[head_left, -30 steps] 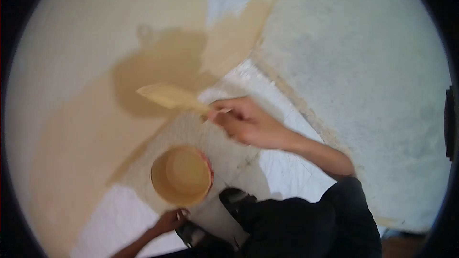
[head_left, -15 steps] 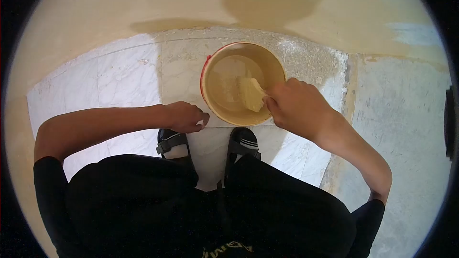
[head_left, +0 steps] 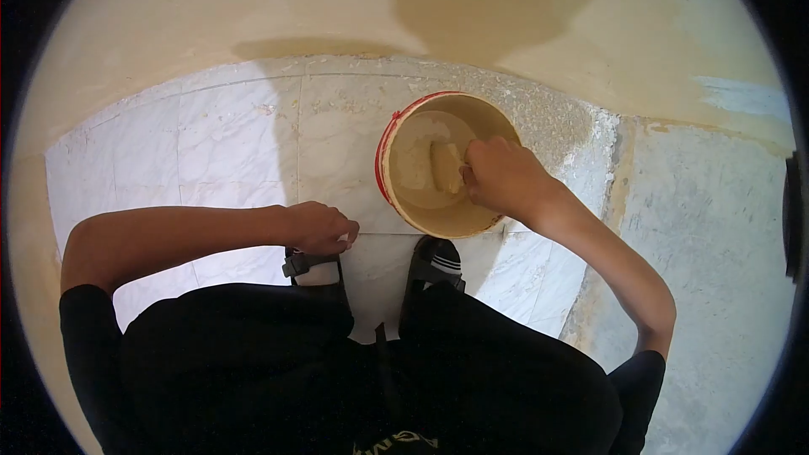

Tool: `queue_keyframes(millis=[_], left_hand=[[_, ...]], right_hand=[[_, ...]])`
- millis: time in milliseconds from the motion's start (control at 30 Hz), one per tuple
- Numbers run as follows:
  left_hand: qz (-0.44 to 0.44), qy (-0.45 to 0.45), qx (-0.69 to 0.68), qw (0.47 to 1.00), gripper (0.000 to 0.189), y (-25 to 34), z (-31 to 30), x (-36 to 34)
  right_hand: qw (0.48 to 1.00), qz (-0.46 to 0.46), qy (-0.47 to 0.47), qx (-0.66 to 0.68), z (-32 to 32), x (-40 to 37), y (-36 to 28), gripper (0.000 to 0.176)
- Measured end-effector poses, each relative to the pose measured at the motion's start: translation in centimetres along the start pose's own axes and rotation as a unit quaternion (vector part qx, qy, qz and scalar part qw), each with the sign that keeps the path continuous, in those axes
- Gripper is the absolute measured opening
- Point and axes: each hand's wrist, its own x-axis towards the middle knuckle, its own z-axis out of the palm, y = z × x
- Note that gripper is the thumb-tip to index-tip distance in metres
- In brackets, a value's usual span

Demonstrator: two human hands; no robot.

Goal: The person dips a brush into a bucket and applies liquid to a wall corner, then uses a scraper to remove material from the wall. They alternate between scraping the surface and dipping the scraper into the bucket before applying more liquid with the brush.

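Within the rim of the bucket (head_left: 403,194), the brush (head_left: 446,170) extends leftward from my right hand (head_left: 506,175), which grips it and is the nearer one, while my left hand (head_left: 318,227) hangs loosely curled outside, nothing visibly held.

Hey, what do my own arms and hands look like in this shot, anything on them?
Short black sleeves end near your elbows, leaving both forearms bare. Your left hand and right hand have no gloves.
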Motion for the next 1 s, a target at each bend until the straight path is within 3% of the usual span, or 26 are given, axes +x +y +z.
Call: queue_keyframes(millis=[100, 233, 300, 333, 400, 467, 533, 633, 667, 767, 833, 933, 1000], left_hand=[[0.014, 0.025, -0.011, 1.000, 0.026, -0.2, -0.3, 0.0], [0.016, 0.040, -0.012, 0.999, 0.026, -1.8, 0.8, 0.0], [0.013, 0.041, -0.015, 0.999, 0.026, -2.6, 1.6, 0.1], [0.011, 0.039, -0.015, 0.999, 0.026, -2.4, 1.6, 0.2], [-0.012, 0.018, -0.013, 1.000, 0.026, -1.7, 1.3, -0.1], [-0.039, -0.006, -0.008, 0.999, 0.026, -1.2, 1.0, -0.4], [-0.047, 0.004, -0.045, 0.998, 0.026, -1.4, 1.0, -0.9], [-0.062, 0.029, -0.058, 0.996, 0.024, -1.5, 1.0, -1.9], [-0.065, 0.021, -0.050, 0.996, 0.024, -1.5, 0.9, -2.2], [-0.105, 0.028, -0.049, 0.993, 0.021, -1.0, 1.2, -3.2], [-0.099, 0.040, -0.059, 0.993, 0.021, -0.8, 2.1, -3.5], [-0.124, 0.008, -0.082, 0.989, 0.025, -0.2, 2.5, -3.6], [-0.087, 0.024, -0.094, 0.992, 0.022, 0.4, 3.0, -3.3]], right_hand=[[0.997, 0.049, -0.061, 0.016, -0.9, -0.6, 0.1, 0.016], [0.992, 0.076, -0.033, 0.092, -3.0, -5.1, 1.2, 0.018], [0.967, 0.064, 0.009, 0.247, -3.4, -7.6, 2.1, 0.019], [0.967, 0.064, 0.010, 0.247, -2.9, -8.6, 2.7, 0.019], [0.913, 0.051, 0.052, 0.402, -1.1, -10.3, 4.0, 0.021], [0.892, 0.072, 0.050, 0.443, 1.3, -11.7, 4.9, 0.024], [0.789, 0.088, 0.070, 0.604, 4.5, -12.8, 5.5, 0.024], [0.678, 0.018, 0.049, 0.733, 9.3, -12.9, 5.7, 0.026], [0.654, 0.000, 0.047, 0.755, 10.2, -12.5, 5.2, 0.037], [0.608, -0.038, 0.045, 0.792, 12.0, -11.9, 4.6, 0.040], [0.552, -0.095, -0.025, 0.828, 12.6, -11.5, 4.4, 0.041], [0.511, -0.111, -0.082, 0.848, 12.8, -10.9, 4.0, 0.051], [0.501, -0.108, -0.089, 0.854, 13.0, -10.6, 3.7, 0.054]])
